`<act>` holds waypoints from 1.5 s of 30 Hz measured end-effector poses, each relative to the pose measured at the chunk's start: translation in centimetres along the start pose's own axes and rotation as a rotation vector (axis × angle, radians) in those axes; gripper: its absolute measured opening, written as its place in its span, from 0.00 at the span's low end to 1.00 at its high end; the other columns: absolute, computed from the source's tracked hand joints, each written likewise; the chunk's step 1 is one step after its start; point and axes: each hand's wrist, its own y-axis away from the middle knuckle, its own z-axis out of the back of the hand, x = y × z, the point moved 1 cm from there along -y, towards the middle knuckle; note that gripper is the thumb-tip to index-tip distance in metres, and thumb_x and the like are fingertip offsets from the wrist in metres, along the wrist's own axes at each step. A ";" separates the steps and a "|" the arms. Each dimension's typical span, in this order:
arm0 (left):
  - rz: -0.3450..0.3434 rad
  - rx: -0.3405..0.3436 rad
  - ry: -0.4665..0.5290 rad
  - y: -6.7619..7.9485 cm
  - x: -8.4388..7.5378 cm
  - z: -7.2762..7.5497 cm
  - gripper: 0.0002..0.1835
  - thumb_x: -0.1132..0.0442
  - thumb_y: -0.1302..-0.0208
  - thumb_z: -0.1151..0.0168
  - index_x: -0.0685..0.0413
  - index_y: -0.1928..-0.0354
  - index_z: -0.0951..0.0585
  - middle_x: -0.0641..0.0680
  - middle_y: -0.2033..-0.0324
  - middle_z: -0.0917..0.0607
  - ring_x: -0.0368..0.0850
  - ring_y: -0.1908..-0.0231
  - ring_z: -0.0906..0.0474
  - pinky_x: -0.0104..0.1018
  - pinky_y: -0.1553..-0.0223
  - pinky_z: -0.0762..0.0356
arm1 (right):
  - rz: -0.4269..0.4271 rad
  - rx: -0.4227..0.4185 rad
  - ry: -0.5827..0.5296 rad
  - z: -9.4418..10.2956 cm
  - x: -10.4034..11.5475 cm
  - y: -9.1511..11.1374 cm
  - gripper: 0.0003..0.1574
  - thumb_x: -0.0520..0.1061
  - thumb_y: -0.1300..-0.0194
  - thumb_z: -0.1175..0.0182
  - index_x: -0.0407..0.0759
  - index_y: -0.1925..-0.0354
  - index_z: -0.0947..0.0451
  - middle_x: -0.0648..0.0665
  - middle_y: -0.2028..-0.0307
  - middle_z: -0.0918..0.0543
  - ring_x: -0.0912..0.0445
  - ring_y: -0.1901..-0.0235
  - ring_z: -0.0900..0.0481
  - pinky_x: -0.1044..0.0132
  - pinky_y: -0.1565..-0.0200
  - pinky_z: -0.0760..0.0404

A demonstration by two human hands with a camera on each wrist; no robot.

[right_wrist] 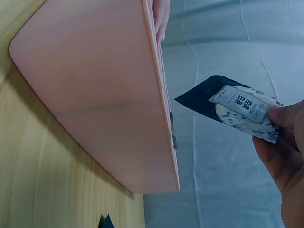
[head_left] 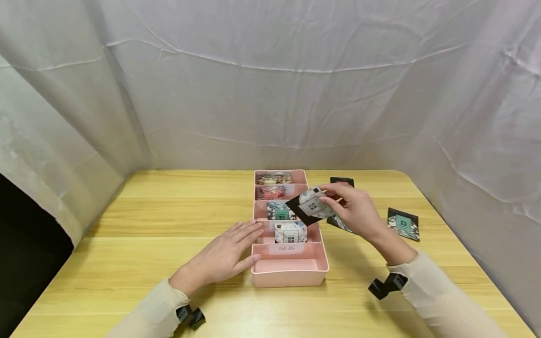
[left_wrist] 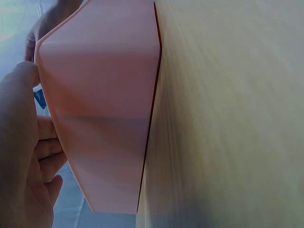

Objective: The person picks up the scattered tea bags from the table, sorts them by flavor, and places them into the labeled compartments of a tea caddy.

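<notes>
My right hand (head_left: pixel 359 211) pinches a white and black tea sachet (head_left: pixel 313 204) between thumb and fingers, above the right rim of a long pink divided box (head_left: pixel 289 279). In the right wrist view the same sachet (right_wrist: pixel 242 105) hangs in the air beside the box wall (right_wrist: pixel 95 85). Fingers straight, my left hand (head_left: pixel 221 256) rests on the box's left rim. A similar white sachet (head_left: pixel 290 232) lies in the second compartment from the front, a green-labelled one (head_left: pixel 281 211) in the third. The front compartment, bearing a handwritten label (head_left: pixel 286 249), shows its bare floor.
Further back in the box lie a red-labelled sachet (head_left: pixel 270 193) and a multicoloured one (head_left: pixel 274 178). On the wooden table (head_left: pixel 177 206), right of the box, lie a green-labelled sachet (head_left: pixel 403 224) and a dark one with red (head_left: pixel 342 181). Another (head_left: pixel 340 224) is partly hidden by my right hand.
</notes>
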 end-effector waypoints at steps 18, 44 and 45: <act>-0.003 0.010 -0.002 0.1 -0.1 0.1 0.36 0.40 0.24 0.62 0.60 0.27 0.38 0.59 0.28 0.38 0.52 0.27 0.49 0.48 0.28 0.51 | 0.161 0.160 0.028 -2.9 1.4 -1.3 0.14 0.41 0.34 0.36 0.44 0.50 0.16 0.48 0.57 0.13 0.62 0.69 0.20 0.65 0.71 0.18; 0.007 0.017 0.021 0.2 0.0 0.1 0.35 0.40 0.24 0.62 0.59 0.27 0.37 0.56 0.27 0.39 0.48 0.27 0.49 0.48 0.28 0.49 | 0.282 0.428 0.151 -7.8 1.7 -0.8 0.13 0.45 0.31 0.39 0.47 0.50 0.16 0.51 0.56 0.13 0.60 0.61 0.15 0.65 0.57 0.16; 0.006 0.015 0.021 0.2 0.0 0.0 0.35 0.40 0.24 0.62 0.59 0.27 0.37 0.56 0.27 0.40 0.49 0.27 0.49 0.48 0.28 0.48 | 0.277 0.433 0.156 -7.9 1.7 -0.8 0.13 0.45 0.31 0.38 0.47 0.50 0.16 0.51 0.56 0.13 0.60 0.61 0.15 0.65 0.57 0.16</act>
